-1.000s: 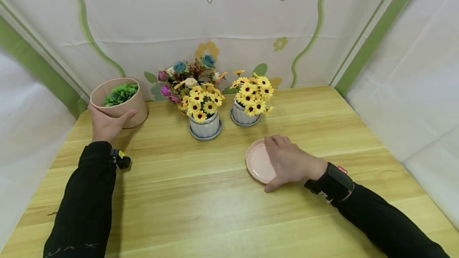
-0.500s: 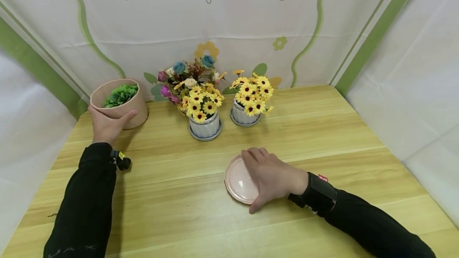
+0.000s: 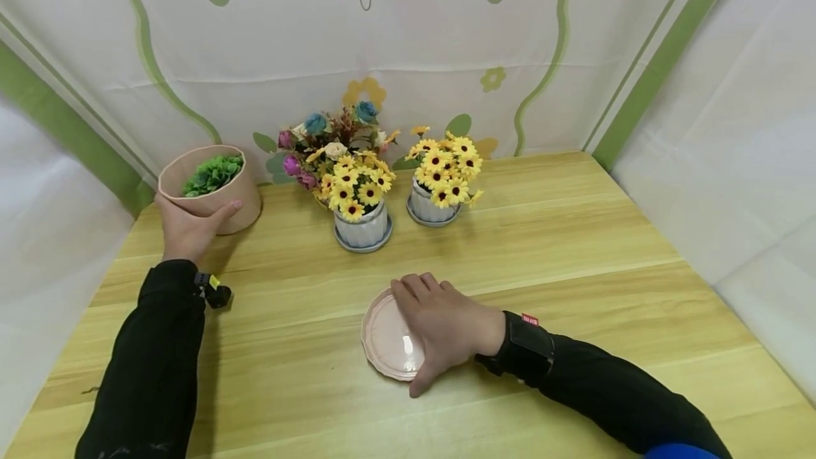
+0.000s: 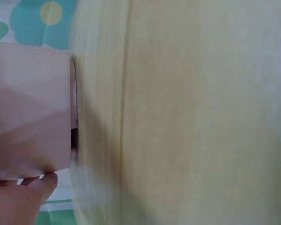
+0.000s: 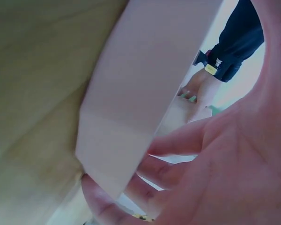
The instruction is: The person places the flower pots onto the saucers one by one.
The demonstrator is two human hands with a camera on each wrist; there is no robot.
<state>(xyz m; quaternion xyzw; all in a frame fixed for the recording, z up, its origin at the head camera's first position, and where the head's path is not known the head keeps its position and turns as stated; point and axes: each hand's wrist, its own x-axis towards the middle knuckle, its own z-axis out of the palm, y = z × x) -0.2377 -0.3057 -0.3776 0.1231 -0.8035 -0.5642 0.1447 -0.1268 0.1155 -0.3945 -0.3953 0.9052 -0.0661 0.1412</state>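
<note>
Hands, head view: right hand (image 3: 449, 324) lies over the right part of the saucer (image 3: 385, 336), fingers spread across its top and thumb at its near edge, gripping it; left hand (image 3: 188, 227) cups the near side of the pot (image 3: 219, 193), thumb on its front wall
Saucer, head view: pink, flat on the table (image 3: 574, 232), near the middle, in front of the flower pots
Pot, head view: pink, with a green plant (image 3: 213, 172) inside, at the far left of the table by the backdrop
Flowers, head view: two white pots of yellow flowers (image 3: 357, 186) (image 3: 446, 168) stand side by side at the back, with a mixed bouquet (image 3: 331, 134) behind the left one
Left wrist view: pot (image 4: 30, 110) fills the left edge, its base on the table (image 4: 187, 112); a fingertip of the left hand (image 4: 18, 201) touches its wall near the base
Right wrist view: saucer (image 5: 145, 89) seen edge-on and close; right hand (image 5: 215, 164) has its fingers (image 5: 178, 140) curled round the rim; table (image 5: 33, 61) lies beyond; left hand (image 5: 196, 93) shows small in the distance
</note>
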